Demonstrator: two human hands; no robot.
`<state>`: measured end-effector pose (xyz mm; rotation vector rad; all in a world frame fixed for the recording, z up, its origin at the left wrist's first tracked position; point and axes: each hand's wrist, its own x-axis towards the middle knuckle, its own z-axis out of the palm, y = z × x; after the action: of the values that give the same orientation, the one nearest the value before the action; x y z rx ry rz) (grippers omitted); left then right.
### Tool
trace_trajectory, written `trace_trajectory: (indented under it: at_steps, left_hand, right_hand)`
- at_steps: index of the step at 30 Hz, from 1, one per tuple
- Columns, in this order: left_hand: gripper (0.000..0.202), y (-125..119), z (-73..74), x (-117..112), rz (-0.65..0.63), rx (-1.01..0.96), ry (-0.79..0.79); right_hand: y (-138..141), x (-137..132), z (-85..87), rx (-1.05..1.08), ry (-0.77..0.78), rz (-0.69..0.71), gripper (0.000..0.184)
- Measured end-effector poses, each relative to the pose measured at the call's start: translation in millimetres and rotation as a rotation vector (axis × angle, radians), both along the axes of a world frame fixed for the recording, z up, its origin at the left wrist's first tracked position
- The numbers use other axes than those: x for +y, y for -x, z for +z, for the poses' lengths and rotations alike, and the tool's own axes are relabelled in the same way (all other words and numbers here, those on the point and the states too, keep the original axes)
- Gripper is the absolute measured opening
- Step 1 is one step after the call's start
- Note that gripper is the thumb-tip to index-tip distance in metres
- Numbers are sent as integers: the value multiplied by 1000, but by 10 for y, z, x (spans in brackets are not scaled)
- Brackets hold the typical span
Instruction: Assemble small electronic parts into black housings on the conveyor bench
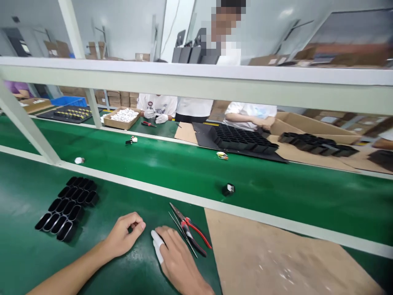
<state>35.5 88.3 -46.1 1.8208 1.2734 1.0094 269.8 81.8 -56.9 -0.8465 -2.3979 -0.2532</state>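
Note:
My left hand rests on the green tabletop with its fingers curled loosely in and the thumb bent towards them; nothing shows in it. Close by on the right, my right hand lies palm down, fingers stretched along the surface and holding nothing. White finger covers sit on its thumb side. Just beyond that hand are long-nose pliers with red and black handles, and thin metal tweezers lie alongside them. Several black oval housings stand in rows to the left, open ends up.
A green conveyor belt runs behind a pale rail, carrying a black housing and small white parts. Cardboard covers the right of the bench. An overhead shelf spans the view. Co-workers sit across, beside black trays.

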Motion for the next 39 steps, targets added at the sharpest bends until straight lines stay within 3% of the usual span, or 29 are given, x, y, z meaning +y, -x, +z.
trace_trajectory:
  at_steps: [3, 6, 8, 10, 14, 18, 20, 24, 27, 30, 35, 39]
  left_hand:
    - [36, 3, -11, 8, 39, -10, -82]
    - [20, 20, -15, 15, 48, -10, -207]
    - [33, 35, 12, 10, 42, 41, -287]
    - [38, 58, 79, -2, 61, 123, -348]
    - [27, 192, 325, 5, 155, 232, -441]
    - [28, 607, 693, 216, 234, 478, -432]
    - [37, 934, 891, 437, 314, 698, -305]
    - [45, 1631, 1162, 968, 467, 820, -132]
    - [48, 1984, 1181, 1271, 559, 889, 41]
    - [41, 2113, 1091, 1470, 564, 942, 172]
    - [33, 2027, 943, 1719, 501, 1004, 254]
    - [32, 1840, 945, 1843, 461, 1021, 218]
  right_hand:
    - [63, -25, -110, -5, -9, 77, 40]
    - [66, 0, -231, -3, 0, 103, 42]
    - [49, 21, -287, 3, 19, 107, 43]
    - [31, 35, -315, -11, 37, 114, 46]
    - [19, 41, -325, -85, 48, 114, 42]
    - [17, 34, -371, -112, 78, 113, 38]
    - [19, 26, -401, -97, 95, 116, 37]
    - [51, 5, -354, -75, 68, 110, 41]
    - [90, -23, -224, -90, 22, 112, 43]
    - [120, -57, -137, -71, 17, 87, 37]
    - [142, -77, -173, -22, 89, 45, 30]
    - [140, -72, -172, -30, 116, 25, 34]
